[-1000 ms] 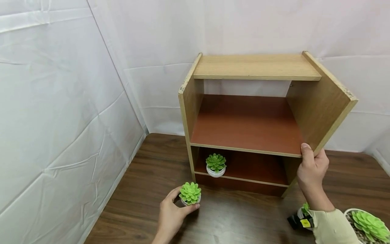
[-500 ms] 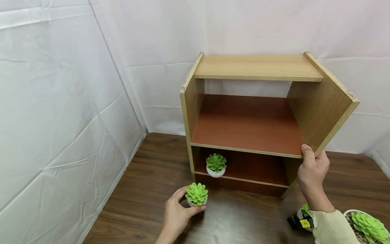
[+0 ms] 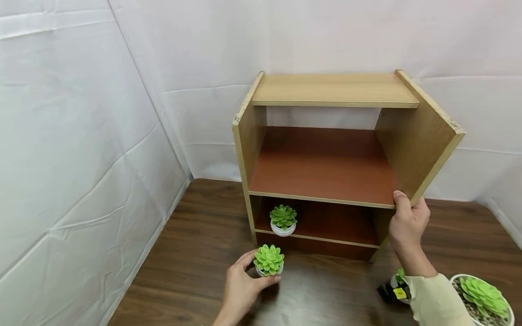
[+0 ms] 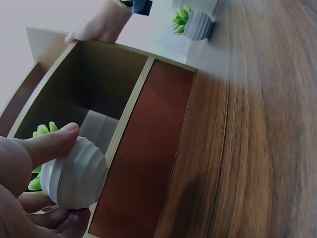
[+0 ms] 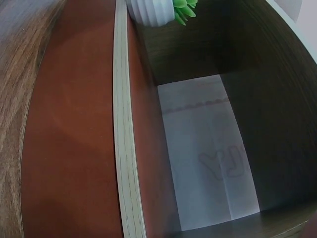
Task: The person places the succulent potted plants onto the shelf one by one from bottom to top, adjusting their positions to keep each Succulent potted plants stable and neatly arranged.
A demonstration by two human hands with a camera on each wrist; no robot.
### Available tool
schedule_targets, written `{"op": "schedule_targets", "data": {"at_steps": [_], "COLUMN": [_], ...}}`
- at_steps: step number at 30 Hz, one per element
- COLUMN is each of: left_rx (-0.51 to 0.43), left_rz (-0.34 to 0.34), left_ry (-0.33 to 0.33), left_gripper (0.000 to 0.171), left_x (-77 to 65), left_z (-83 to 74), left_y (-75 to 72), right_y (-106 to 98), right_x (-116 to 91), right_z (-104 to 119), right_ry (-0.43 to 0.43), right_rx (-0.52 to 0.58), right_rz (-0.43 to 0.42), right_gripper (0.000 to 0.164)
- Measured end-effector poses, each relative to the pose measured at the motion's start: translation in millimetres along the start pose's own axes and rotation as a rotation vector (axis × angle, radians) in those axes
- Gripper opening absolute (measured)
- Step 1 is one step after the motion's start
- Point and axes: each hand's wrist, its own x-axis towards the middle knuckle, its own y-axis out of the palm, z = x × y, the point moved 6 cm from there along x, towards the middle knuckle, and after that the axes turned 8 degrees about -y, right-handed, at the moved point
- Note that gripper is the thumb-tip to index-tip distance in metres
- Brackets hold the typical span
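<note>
Small potted succulent (image 3: 269, 260) is pinched at pot sides by thumb and fingers of left hand (image 3: 240, 285), before shelf unit (image 3: 322, 167), likely sparing leaves. Side edge is clamped in fingers of right hand (image 3: 409, 226), presumably for steadiness. Second pot (image 3: 283, 230) is set at lower compartment (image 3: 338, 226) front left; gravel (image 3: 465, 306), plant (image 3: 483, 294) contained in white bowl (image 3: 511, 314).

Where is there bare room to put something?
Bare: the upper shelf left of the right hand; the lower shelf right of its succulent. Crowded: that shelf's left front, by the left hand and held succulent, and the table by the right sleeve.
</note>
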Motion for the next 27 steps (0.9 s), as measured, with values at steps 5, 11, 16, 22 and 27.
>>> {"op": "schedule_targets", "data": {"at_steps": [5, 11, 16, 22, 27], "left_rx": [-0.024, -0.024, -0.040, -0.062, -0.079], "left_rz": [0.005, 0.000, 0.013, 0.041, 0.046], "left_ry": [-0.011, -0.014, -0.009, -0.014, -0.011], "left_gripper": [0.067, 0.069, 0.067, 0.066, 0.065], "left_x": [-0.3, -1.4, -1.3, -0.7, -3.0], "left_z": [-0.7, -3.1, -5.0, -4.6, -6.7], "left_y": [5.3, 9.3, 10.6, 12.6, 14.9], "right_y": [6.4, 1.4, -1.6, -1.4, -0.5], "right_x": [-0.9, -0.2, 1.6, 0.8, -0.2], "right_z": [0.8, 1.0, 1.2, 0.3, 0.2], "right_ry": [-0.019, -0.013, -0.024, -0.022, -0.024], "right_rx": [-0.010, 0.002, -0.008, -0.023, -0.041], "right_rz": [0.028, 0.004, -0.008, -0.007, -0.001], "right_gripper": [0.014, 0.013, 0.013, 0.012, 0.014]}}
